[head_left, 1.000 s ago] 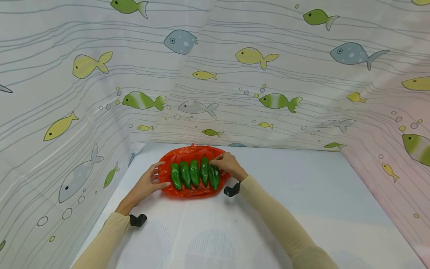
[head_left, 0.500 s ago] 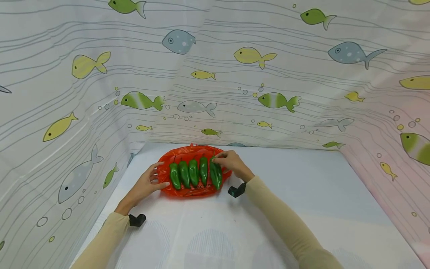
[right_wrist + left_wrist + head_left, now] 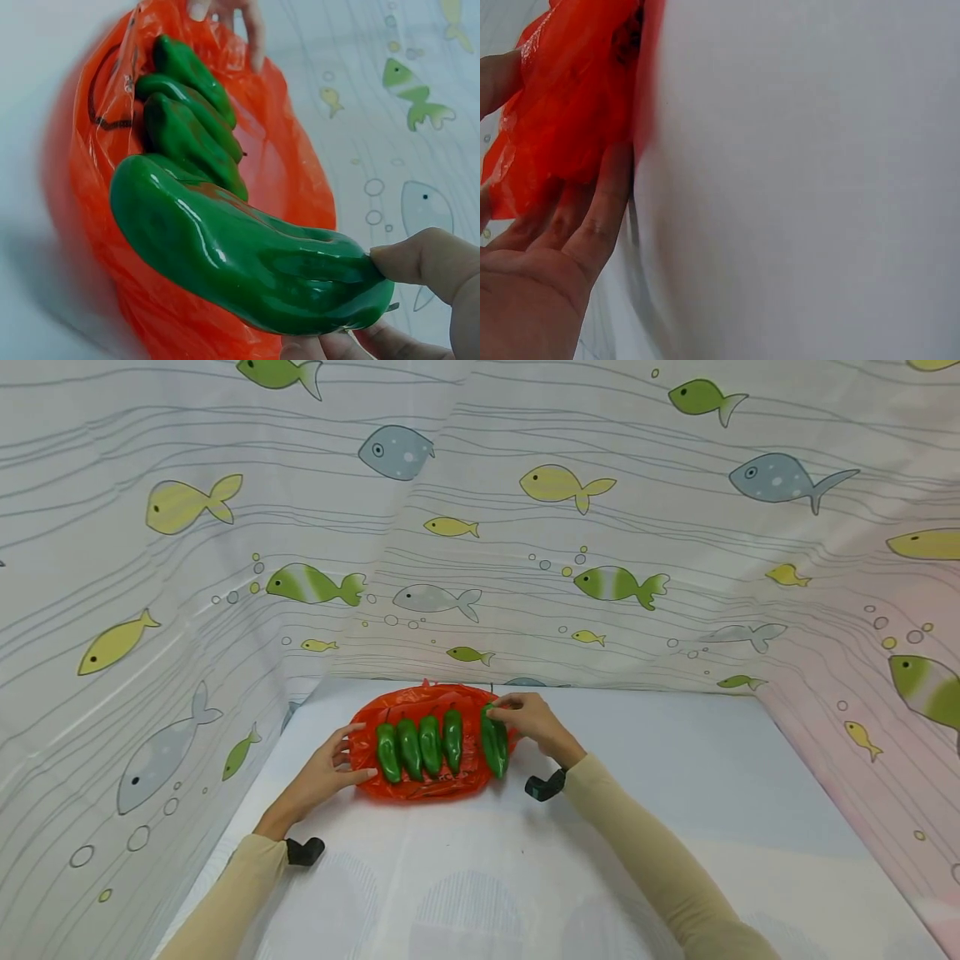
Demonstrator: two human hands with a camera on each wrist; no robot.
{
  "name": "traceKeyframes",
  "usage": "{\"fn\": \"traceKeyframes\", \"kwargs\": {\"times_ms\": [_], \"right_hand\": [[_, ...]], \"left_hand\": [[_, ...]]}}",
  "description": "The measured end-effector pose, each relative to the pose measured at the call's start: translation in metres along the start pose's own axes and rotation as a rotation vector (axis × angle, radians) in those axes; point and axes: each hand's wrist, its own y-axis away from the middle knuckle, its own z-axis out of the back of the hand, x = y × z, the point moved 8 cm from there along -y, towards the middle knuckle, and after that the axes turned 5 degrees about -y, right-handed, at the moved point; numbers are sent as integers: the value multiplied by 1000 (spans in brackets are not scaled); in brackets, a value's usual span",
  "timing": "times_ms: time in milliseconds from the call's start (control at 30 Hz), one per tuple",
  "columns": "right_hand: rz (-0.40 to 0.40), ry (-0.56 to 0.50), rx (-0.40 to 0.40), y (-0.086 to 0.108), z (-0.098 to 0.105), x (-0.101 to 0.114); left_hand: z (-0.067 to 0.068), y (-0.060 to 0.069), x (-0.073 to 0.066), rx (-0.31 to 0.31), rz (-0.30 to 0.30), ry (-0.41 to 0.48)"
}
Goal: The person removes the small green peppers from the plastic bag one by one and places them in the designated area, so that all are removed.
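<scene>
**Five green peppers (image 3: 431, 745), one of them in your right hand (image 3: 531, 718)**

You have one red plastic bag (image 3: 412, 698) spread at the far left part of the worktop (image 3: 637, 777). Four of the peppers lie on it in a row, side by side, their lengths running away from you. The fifth, the held pepper (image 3: 494, 743), is over the right part of the bag, with a strip of red showing between it and the row.

Your right hand pinches the held pepper at its stem end, thumb on one side and fingers on the other; the right wrist view shows a short stem by your thumb and three peppers behind. Whether the low tip of the held pepper touches the bag, you cannot tell.

Your left hand (image 3: 326, 766) is spread wide at the left end of the bag, its fingers fairly straight and touching the plastic. The bag has dark print along the side nearer you.

Two beige sleeves (image 3: 637, 843) cover your arms, and two black blocks (image 3: 303, 852) sit at your wrists, one at each. Behind the worktop hangs a pale cloth (image 3: 517, 543) printed with fish.
</scene>
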Motion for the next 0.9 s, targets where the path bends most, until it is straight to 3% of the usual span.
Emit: {"fn": "traceKeyframes", "kwargs": {"times_ms": [433, 900], "right_hand": [[28, 2, -16, 11, 20, 4], [7, 21, -38, 21, 44, -11]], "left_hand": [[1, 1, 2, -2, 14, 14], [2, -2, 4, 6, 20, 22]]}}
